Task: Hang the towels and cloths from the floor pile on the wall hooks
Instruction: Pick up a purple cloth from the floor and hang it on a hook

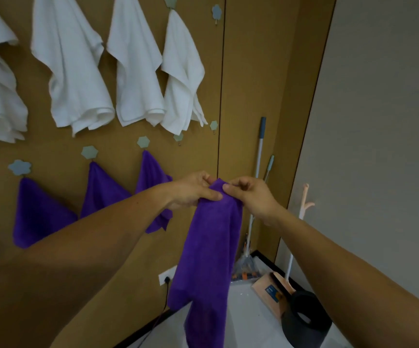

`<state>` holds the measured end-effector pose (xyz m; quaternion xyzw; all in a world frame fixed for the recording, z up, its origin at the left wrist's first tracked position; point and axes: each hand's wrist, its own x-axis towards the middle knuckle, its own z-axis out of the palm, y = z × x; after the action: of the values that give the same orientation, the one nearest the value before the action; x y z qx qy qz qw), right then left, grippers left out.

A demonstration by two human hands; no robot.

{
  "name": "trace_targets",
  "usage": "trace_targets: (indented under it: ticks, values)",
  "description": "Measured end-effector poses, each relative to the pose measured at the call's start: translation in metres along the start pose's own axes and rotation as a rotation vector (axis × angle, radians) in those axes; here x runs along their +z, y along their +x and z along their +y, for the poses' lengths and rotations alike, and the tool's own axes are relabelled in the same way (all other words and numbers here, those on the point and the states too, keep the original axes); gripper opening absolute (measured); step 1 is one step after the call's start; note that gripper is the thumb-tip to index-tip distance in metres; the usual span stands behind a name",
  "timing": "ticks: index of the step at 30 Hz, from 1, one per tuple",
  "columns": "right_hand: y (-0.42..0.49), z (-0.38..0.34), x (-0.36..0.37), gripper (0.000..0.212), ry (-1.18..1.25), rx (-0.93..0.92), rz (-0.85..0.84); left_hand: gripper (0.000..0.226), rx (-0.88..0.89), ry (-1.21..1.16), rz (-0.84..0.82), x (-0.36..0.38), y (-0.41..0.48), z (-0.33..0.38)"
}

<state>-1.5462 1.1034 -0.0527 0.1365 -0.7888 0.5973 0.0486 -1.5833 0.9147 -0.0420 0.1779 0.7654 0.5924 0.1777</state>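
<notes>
- The purple microfibre cloth (211,237) hangs in the air in front of the brown wall panel (248,84), near the panel's right edge. It is carried by its top corner, and the rest drapes straight down toward the floor.
- The left hand (193,190) pinches the cloth just below that corner, between thumb and fingers.
- The right hand (251,194) pinches the corner tip itself between thumb and forefinger.
- Probable reason for this grip: bunching the corner into a narrow point should let it slip over a small hook, with the weight hanging clear below.
- The white terry towels (72,71) occupy the upper row of the panel.
- Three hung purple cloths (103,192) occupy the lower row. Each hangs by one corner from a pale green flower-shaped hook (89,152).
- A bare flower-shaped hook (213,125) sits near the panel's right edge, above the hands. It appears to be the nearest free place in the lower row, so the step in hand is judged to be lifting the corner to it.
- The dark round bin (304,320) stands on the floor in the corner at lower right. Its contents cannot be seen.
- The peach plastic dustpan (270,292) leans just beside the bin. Whether it holds anything cannot be told.
- The floor pile is out of view, so the number of cloths left cannot be judged.
</notes>
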Motion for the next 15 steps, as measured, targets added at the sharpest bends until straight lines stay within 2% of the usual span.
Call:
trace_targets:
  ticks: [2,4,7,10,15]
  values:
    - [0.003,-0.010,0.006,0.025,0.029,-0.022,0.067,0.048,-0.021,-0.039,0.008,-0.003,-0.006,-0.015]
    - [0.006,-0.022,0.012,0.028,0.036,-0.053,0.115,0.053,-0.014,-0.051,0.024,-0.005,-0.008,-0.031]
    - [0.012,-0.036,0.010,0.032,0.052,-0.098,0.189,0.036,-0.013,-0.057,0.002,-0.004,-0.009,-0.053]
    - [0.021,-0.040,-0.005,0.036,0.065,-0.088,0.268,0.016,-0.094,0.021,-0.009,0.000,-0.010,-0.075]
    - [0.033,-0.020,-0.039,0.023,0.018,-0.031,0.441,0.013,-0.099,0.048,0.056,-0.009,-0.010,-0.069]
